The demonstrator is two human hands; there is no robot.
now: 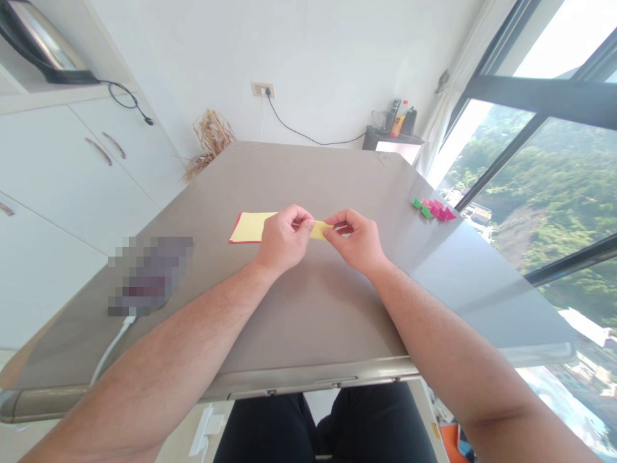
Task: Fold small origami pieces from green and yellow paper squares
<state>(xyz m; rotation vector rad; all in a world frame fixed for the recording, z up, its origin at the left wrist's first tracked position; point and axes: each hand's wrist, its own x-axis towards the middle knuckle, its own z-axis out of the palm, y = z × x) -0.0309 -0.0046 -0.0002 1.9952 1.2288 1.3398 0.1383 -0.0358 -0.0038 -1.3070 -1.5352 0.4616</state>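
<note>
A small piece of yellow paper [319, 229] is stretched between my two hands above the middle of the table. My left hand [288, 238] pinches its left end, and my right hand [355, 238] pinches the right end between thumb and fingers. Partly covered by my left hand lies a stack of yellow paper sheets [249, 227] with red showing along its left and lower edges. Over at the table's right side sits a cluster of small folded paper shapes [436, 209], pink and green.
The grey-brown table [308, 180] spreads around my hands. To the left lies a blurred-out device [152, 276] with a white cable [112, 347]. Dried stalks [209, 141] stand behind the left corner; a small cabinet with bottles [393, 138] is behind the right. Windows [544, 161] line the right side.
</note>
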